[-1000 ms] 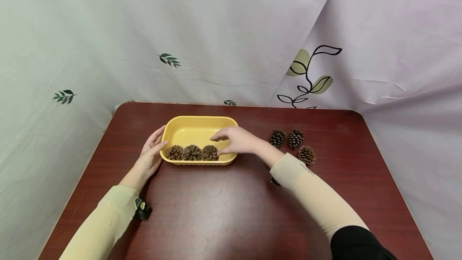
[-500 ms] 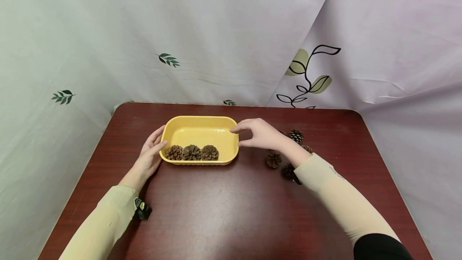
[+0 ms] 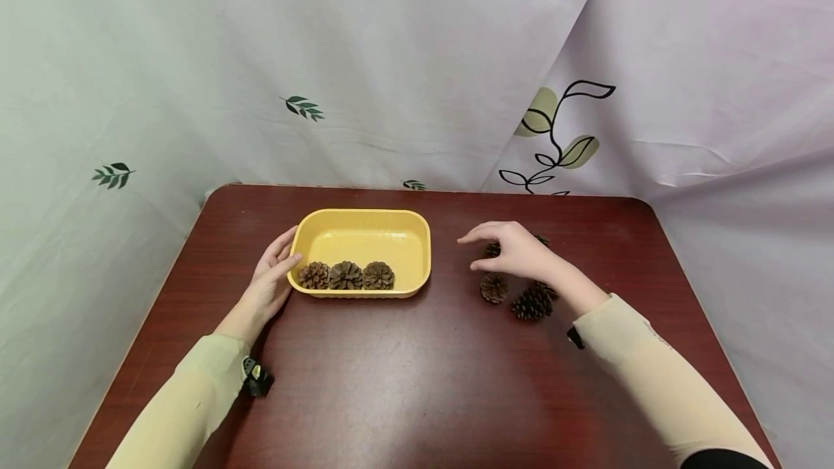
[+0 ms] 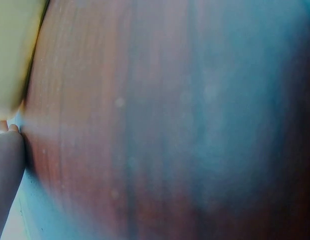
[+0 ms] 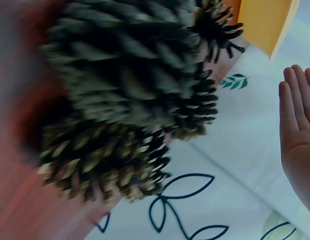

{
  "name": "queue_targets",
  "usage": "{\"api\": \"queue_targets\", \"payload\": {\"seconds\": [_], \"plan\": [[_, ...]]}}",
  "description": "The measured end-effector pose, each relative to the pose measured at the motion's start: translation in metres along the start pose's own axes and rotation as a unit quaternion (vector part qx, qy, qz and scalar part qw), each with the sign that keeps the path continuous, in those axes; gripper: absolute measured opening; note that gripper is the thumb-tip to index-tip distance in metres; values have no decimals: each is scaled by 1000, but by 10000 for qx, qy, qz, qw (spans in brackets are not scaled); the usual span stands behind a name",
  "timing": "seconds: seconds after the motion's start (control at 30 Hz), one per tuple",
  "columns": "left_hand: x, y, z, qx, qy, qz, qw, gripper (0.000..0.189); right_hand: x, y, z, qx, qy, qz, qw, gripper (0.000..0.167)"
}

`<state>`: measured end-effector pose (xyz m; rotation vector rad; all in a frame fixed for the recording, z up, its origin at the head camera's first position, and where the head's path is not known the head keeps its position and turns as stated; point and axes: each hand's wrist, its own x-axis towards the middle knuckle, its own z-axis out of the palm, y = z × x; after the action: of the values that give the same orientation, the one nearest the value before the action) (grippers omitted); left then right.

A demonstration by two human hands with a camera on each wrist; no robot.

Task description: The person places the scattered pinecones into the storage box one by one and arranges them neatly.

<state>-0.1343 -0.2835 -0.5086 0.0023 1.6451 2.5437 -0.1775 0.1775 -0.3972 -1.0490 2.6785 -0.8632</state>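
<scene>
Three brown pine cones [image 3: 346,276] lie in a row along the near side of a yellow plastic basin [image 3: 361,215]. My left hand [image 3: 270,277] holds the basin's left end, thumb over the rim and fingers along the outside. To the right, my right hand [image 3: 515,250] hovers over a group of several pine cones [image 3: 532,302], thumb and fingers spread with nothing between them. A smaller pine cone [image 3: 494,288] shows just below that hand; others are partly hidden behind it. The right wrist view shows a large pine cone [image 5: 124,65] up close, with the fingers off to the side.
Everything stands on a dark red-brown wooden table [image 3: 391,382] with rounded far corners. A pale cloth [image 3: 417,78] with leaf prints hangs along the back and sides. A small black wrist camera [image 3: 258,376] sits at the left cuff.
My right hand has moved right, out of the basin to above the loose pine cones. The left hand and the basin have stayed in place.
</scene>
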Motion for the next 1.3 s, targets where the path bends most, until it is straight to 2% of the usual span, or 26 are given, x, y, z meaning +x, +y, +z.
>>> {"api": "queue_targets", "payload": {"seconds": [0.27,0.5,0.83,1.3], "plan": [[0,0,0,2,-2,22,10000,53,-29,12,2,251,13,272,9993,42],[0,0,0,-46,-3,-7,10000,52,-44,26,9,-3,-21,354,9994,43],[1,-1,-1,-81,-28,-24,10000,53,-56,36,20,-273,-67,486,9984,46],[0,1,0,56,-16,23,10000,56,-62,41,36,-500,-1,318,9982,54]]}}
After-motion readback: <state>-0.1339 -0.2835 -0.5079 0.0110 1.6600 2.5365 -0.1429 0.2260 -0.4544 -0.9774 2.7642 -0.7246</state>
